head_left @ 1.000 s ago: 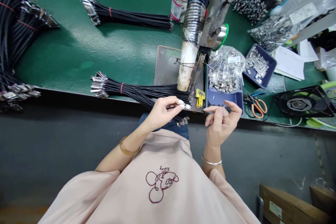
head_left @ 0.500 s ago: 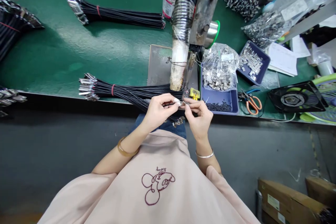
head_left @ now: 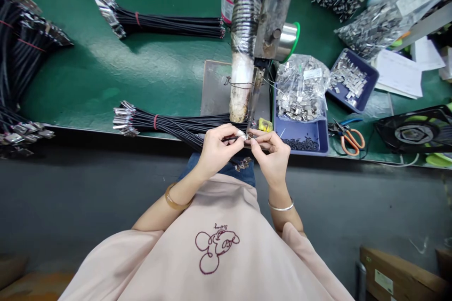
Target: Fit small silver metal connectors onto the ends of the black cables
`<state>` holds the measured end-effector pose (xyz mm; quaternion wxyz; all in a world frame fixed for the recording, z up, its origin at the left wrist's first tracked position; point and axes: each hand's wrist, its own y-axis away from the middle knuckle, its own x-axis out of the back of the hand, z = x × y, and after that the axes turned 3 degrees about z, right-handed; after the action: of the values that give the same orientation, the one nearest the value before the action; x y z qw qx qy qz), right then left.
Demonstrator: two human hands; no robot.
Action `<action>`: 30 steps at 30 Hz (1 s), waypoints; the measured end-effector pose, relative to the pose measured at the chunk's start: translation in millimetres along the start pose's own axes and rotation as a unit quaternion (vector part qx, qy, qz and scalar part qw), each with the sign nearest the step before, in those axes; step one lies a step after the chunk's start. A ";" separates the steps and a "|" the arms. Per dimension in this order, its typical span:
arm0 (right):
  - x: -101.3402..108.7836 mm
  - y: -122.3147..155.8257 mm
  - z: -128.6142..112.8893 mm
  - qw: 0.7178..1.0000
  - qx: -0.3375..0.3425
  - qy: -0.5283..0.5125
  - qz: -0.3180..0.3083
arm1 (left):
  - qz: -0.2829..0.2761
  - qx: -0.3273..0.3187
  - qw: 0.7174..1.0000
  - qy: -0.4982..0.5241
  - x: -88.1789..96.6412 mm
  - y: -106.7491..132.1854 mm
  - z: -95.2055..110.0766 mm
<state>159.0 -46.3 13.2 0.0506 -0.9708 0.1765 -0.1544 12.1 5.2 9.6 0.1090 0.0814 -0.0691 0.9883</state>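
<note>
My left hand (head_left: 217, 148) is closed, pinching the end of a thin black cable at the front edge of the green bench (head_left: 141, 70). That cable comes from a bundle of black cables (head_left: 169, 123) with metal end clips and a red band. My right hand (head_left: 271, 153) is closed too, its fingertips pressed against the left hand's fingertips around a small metal piece I cannot make out clearly. Both hands sit just below the tip of a soldering tool (head_left: 252, 103) that hangs beside a white-ended ribbed hose (head_left: 243, 56).
A blue tray (head_left: 302, 134) holds a bag of metal clips (head_left: 298, 87) and small dark parts. Orange-handled scissors (head_left: 348, 138), a second blue tray (head_left: 353, 80), a fan (head_left: 413, 134) and more cable bundles (head_left: 162, 23) lie on the bench. Cardboard boxes (head_left: 402, 277) stand on the floor.
My right hand moved left from in front of the blue tray and met my left hand at the cable end. The two have stayed pinched together since.
</note>
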 end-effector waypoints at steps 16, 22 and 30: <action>6.9 8.1 -7.7 0.999 0.019 0.019 -0.024 | -0.027 0.063 0.996 0.052 -1.9 4.8 0.6; 32.6 17.5 -20.9 0.997 0.014 0.040 -0.070 | -0.122 -0.003 0.991 -0.051 11.9 15.2 4.9; 87.7 11.6 -35.4 0.951 0.067 0.286 -0.101 | -0.155 -0.085 0.981 -0.081 38.5 33.3 -0.6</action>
<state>222.0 -90.1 69.6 0.0467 -0.8932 0.0739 -0.4410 -32.6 -19.0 11.8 0.2614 0.1615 -0.1479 0.9401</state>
